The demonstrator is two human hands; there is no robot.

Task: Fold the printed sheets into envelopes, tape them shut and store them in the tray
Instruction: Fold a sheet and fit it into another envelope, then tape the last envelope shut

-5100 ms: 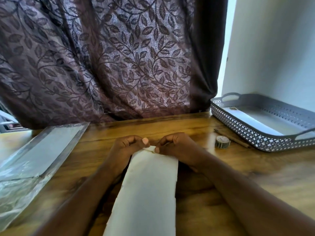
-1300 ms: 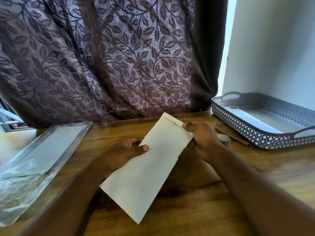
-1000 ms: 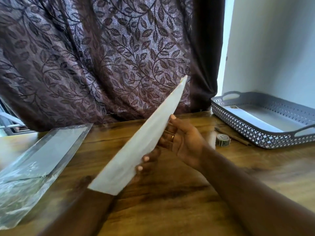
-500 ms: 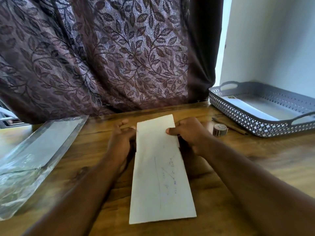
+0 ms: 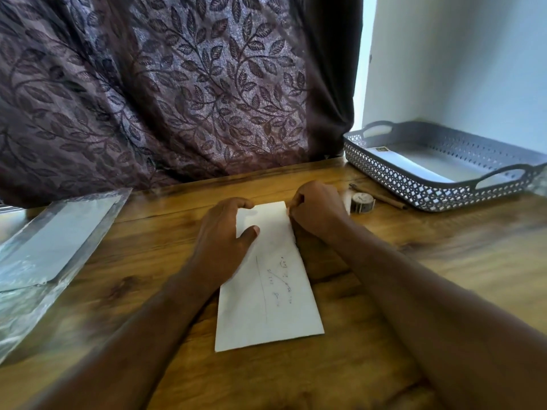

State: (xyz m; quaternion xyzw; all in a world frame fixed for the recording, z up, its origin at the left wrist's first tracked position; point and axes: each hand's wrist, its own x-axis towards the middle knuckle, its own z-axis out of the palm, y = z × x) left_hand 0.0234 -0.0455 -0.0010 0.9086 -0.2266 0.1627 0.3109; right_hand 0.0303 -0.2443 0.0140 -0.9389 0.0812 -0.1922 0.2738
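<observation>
A long white folded sheet (image 5: 268, 288) with faint handwriting lies lengthwise on the wooden table (image 5: 414, 261) in front of me. My left hand (image 5: 220, 232) rests on its far left part, thumb pressed on the paper. At the far right corner my right hand (image 5: 315, 211) is curled into a fist and pinches the sheet's edge. A grey perforated tray (image 5: 414, 184) with handles stands at the back right and holds a white envelope (image 5: 414, 164). A small roll of tape (image 5: 362, 202) sits between my right hand and the tray.
A thin brown stick (image 5: 381, 198) lies by the tray. A clear plastic packet of white sheets (image 5: 50, 238) lies at the left. A dark leaf-patterned curtain (image 5: 177, 84) hangs behind the table, and a white wall stands at the right.
The sheet was lifted, flipped over and laid back down with its written side up. Since then both hands have closed in on its far end.
</observation>
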